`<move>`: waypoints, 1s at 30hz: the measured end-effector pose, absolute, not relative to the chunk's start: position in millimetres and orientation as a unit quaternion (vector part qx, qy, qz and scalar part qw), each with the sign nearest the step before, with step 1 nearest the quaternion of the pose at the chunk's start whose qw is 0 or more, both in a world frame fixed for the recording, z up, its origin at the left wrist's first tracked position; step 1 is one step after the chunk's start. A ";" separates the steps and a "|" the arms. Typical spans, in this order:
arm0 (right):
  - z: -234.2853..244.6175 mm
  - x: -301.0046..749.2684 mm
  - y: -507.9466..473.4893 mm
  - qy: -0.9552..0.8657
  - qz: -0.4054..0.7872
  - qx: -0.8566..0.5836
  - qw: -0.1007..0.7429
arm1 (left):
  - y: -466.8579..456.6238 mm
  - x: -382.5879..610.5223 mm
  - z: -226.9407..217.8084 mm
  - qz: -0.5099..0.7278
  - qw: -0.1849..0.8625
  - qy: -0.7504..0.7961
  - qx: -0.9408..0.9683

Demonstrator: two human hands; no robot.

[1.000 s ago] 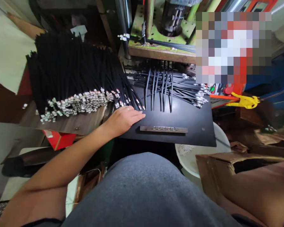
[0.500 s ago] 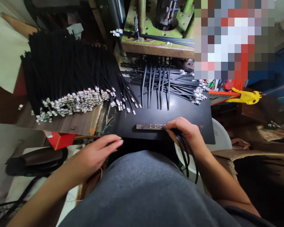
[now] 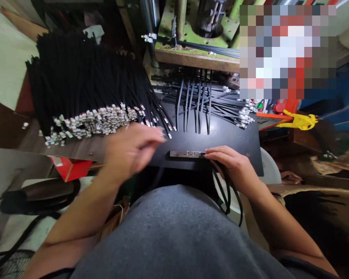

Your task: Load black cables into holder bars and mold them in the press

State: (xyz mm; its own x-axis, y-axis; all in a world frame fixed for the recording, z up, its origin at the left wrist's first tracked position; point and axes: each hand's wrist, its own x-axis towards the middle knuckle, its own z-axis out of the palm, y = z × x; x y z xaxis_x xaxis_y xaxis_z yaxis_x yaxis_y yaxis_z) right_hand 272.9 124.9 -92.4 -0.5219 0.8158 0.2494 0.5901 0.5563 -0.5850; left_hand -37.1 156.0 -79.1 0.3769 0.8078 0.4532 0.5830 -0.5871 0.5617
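My right hand (image 3: 235,164) pinches the end of one of several black cables (image 3: 227,192) at the right end of a slotted metal bar (image 3: 178,154). The bar lies near the front edge of the black work surface, and the cables hang down under my palm. Smeared by motion, my left hand (image 3: 130,149) is over the front edge to the left of the bar. Whether its fingers hold anything is not clear. Just beyond it lies a big pile of black cables (image 3: 87,73) with white connectors (image 3: 104,120) facing me.
A green press (image 3: 189,35) stands at the back, with cables across its base plate. More cables with white connectors (image 3: 246,116) lie under it. Yellow-handled pliers (image 3: 301,121) are at the right. An open cardboard box (image 3: 317,188) sits at lower right.
My left hand has moved up and to the right, from below the table edge to near the cable pile. My right hand stays at the bar's right end. The view has shifted slightly.
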 end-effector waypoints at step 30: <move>-100.3 294.2 127.6 -0.870 0.155 -0.393 0.255 | 194.7 -16.3 -96.6 0.141 0.111 0.408 0.895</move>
